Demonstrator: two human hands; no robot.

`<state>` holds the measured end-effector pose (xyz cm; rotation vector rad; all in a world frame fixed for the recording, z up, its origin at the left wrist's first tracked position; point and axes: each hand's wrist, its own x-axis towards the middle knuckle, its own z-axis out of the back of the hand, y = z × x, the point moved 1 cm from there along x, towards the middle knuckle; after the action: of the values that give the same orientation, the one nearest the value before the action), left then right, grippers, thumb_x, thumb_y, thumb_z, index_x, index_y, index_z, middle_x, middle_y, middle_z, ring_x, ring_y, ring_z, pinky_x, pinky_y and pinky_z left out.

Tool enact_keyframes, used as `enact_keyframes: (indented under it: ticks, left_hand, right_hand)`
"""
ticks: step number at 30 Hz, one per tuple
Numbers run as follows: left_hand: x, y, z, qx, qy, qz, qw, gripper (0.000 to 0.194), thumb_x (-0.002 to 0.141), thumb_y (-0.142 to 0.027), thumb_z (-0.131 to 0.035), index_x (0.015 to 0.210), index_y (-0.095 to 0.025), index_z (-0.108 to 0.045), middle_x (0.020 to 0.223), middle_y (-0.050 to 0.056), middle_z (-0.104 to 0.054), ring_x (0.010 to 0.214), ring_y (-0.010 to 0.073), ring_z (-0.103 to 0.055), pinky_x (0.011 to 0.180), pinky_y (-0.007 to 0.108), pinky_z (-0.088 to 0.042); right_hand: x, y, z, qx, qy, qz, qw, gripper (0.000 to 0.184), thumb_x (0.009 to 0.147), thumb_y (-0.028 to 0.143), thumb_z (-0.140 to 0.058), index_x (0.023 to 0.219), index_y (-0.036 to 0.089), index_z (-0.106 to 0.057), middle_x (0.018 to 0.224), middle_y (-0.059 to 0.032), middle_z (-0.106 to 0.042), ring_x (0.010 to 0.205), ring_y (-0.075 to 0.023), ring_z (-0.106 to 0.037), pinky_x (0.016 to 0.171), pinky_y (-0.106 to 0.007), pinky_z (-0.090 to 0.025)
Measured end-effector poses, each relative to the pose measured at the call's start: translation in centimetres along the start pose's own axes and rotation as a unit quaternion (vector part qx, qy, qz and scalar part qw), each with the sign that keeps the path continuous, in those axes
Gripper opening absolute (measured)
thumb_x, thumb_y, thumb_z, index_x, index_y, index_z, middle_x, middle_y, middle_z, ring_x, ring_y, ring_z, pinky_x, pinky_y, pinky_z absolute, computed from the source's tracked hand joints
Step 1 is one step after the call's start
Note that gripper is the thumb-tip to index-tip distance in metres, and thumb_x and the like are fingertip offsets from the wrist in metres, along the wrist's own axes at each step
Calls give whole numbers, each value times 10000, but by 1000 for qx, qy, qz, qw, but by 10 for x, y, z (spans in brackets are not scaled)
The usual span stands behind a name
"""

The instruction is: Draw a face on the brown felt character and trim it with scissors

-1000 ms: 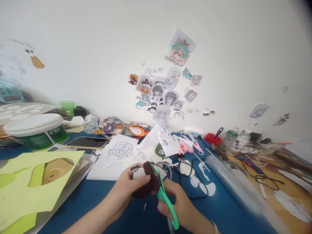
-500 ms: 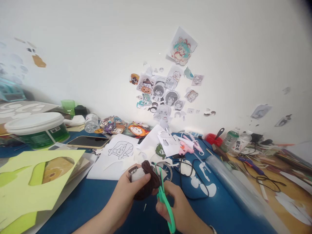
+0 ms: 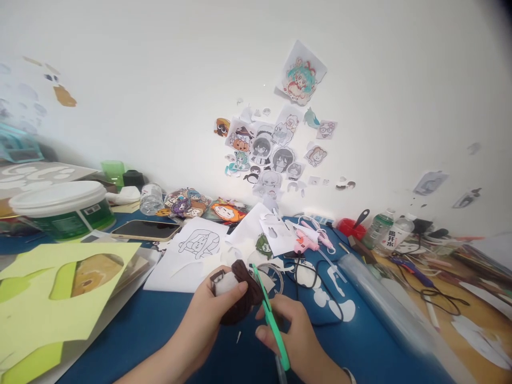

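Observation:
My left hand (image 3: pixel 212 306) is closed around a dark brown craft piece with a white part (image 3: pixel 252 292), its thumb pressed across the front. My right hand (image 3: pixel 300 330) grips a pair of green scissors (image 3: pixel 277 333), whose upper end slants up along the right edge of the brown piece. Whether the blades touch it I cannot tell. Behind my hands lies a white sheet with a line drawing (image 3: pixel 199 244). Below the brown piece a tiny white scrap (image 3: pixel 239 337) rests on the blue table surface (image 3: pixel 228 357).
Yellow cut-out sheets (image 3: pixel 72 309) and a lidded tub (image 3: pixel 64 210) occupy the left, near a phone (image 3: pixel 146 230). A pink glue gun (image 3: pixel 306 241), black cable (image 3: pixel 340 309) and clear plastic roll (image 3: pixel 384 304) lie right of centre. Bottles (image 3: pixel 396 234) stand farther right.
The scissors have turned in my right hand; their two parts, spread before, now look nearly in line. My left hand and the brown piece have hardly moved.

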<state>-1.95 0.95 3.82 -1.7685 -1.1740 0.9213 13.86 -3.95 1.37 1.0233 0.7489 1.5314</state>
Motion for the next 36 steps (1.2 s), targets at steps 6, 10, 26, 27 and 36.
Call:
enact_keyframes:
  ticks: [6,10,26,27,36]
  left_hand:
    - [2,2,2,6,9,9,1000,297,639,-349,-759,752,-209,-522,685,-22,-649,674,147,-592,649,261,-447]
    - [3,2,4,9,13,12,1000,300,647,-353,-752,769,-214,-516,700,-15,-663,679,153,-601,649,267,-447]
    - [2,0,5,-30,19,26,999,263,673,-322,-746,841,-199,-585,788,-6,-703,765,149,-627,705,245,-466]
    - [1,1,4,-34,17,28,999,262,679,-326,-741,850,-197,-590,802,-3,-704,769,150,-626,702,245,-469]
    - [-1,6,-2,-69,-36,40,996,306,707,-316,-717,958,-199,-586,935,32,-686,966,227,-600,815,317,-478]
  right_hand:
    - [1,-1,0,11,-1,-48,999,203,669,344,-665,700,144,-652,569,19,-443,486,-120,-451,476,-230,-320]
    - [2,1,6,1,0,0,1000,352,703,498,-631,770,154,-669,629,-8,-477,537,-144,-484,513,-251,-363]
    - [-2,5,2,-59,32,35,997,580,713,726,-499,808,177,-663,739,-54,-523,670,-202,-520,652,-311,-401]
    - [-1,4,1,-51,26,33,998,597,710,736,-491,799,171,-660,736,-55,-522,660,-196,-513,642,-306,-396]
    - [0,0,-10,25,-1,-33,999,539,654,674,-595,704,137,-609,605,-12,-453,550,-149,-447,502,-245,-327]
